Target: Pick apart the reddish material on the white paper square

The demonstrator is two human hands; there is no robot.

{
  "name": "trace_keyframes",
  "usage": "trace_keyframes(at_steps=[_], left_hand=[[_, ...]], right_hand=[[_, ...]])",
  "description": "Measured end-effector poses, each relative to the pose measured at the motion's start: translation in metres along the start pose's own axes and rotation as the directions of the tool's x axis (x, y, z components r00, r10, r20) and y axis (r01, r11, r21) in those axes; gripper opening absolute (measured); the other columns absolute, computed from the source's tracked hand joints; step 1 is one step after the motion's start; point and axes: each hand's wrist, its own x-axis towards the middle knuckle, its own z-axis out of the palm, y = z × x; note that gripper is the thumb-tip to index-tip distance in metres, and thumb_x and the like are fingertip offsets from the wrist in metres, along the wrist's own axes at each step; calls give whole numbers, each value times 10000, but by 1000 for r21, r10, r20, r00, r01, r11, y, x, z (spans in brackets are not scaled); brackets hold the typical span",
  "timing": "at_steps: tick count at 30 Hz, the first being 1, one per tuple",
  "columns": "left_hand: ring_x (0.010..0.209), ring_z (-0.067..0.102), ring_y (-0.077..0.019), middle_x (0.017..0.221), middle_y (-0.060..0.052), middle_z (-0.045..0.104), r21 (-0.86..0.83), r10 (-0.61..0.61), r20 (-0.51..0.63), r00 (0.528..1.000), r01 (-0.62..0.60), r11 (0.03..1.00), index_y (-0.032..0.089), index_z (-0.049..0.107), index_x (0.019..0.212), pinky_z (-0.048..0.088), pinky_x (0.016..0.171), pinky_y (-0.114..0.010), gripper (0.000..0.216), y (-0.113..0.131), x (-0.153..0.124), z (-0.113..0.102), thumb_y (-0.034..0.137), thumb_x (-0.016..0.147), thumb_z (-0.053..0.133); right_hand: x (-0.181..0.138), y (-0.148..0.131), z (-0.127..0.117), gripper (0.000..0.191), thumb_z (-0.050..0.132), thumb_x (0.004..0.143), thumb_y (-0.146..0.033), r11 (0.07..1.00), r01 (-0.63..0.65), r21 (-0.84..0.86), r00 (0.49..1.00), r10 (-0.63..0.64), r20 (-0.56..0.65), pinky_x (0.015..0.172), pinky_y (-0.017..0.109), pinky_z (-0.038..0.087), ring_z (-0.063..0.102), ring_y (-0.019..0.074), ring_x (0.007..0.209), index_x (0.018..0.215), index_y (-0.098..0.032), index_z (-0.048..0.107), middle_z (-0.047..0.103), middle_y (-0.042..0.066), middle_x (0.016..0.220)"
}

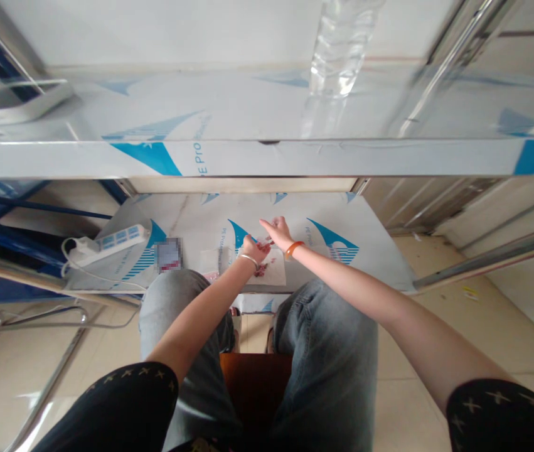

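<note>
I sit with both arms stretched down to a low metal shelf covered in protective film. My left hand, with a silver bracelet, is closed in a pinch over a white sheet bearing small dark red bits. My right hand, with an orange bracelet, reaches just beyond it, fingers partly stretched and touching something small that I cannot make out. The hands are close together, almost touching.
A white power strip with its cable lies on the shelf's left side. Above is an upper steel shelf with a clear plastic bottle and a white device at far left. Metal frame bars stand left and right.
</note>
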Motion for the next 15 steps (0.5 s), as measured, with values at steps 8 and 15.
trace_keyframes(at_steps=[8,15], left_hand=[[1011,657,-192,748,-85,661,362,177,103,979,-202,910,222,480,702,538,776,-286,216,-10,20,-13,185,868,347],[964,668,-199,697,-56,660,453,208,89,974,-225,863,197,590,772,526,740,-270,156,-11,28,-12,200,846,453]], right_hand=[[0,11,9,485,704,726,-512,947,167,-274,985,-170,12,770,302,469,595,197,854,1012,-219,444,584,25,910],[-16,4,10,589,724,736,-490,886,259,-384,966,-240,98,805,348,479,612,254,981,1173,-217,439,612,91,1073]])
